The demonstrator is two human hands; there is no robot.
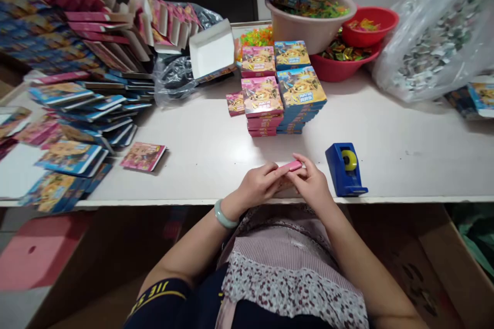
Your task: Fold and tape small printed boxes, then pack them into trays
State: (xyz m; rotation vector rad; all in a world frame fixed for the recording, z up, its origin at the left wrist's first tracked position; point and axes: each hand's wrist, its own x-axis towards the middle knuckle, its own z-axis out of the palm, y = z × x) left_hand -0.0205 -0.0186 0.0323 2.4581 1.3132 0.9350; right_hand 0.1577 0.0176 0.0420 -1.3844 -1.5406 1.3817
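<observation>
Near the front edge of the table, my left hand and my right hand hold a small pink box between them. Only a pink edge of it shows; my fingers cover the rest. To the right of my right hand stands a blue tape dispenser with a yellow roll. Beyond my hands rise a stack of printed pink boxes and, touching it, a stack of blue boxes. A pink flattened carton lies alone to the left.
Flat cartons are heaped on the left. An open white-lined box sits on a dark plastic bag. Behind the stacks are a pale pink basin, red bowls and, at right, a clear bag of small pieces.
</observation>
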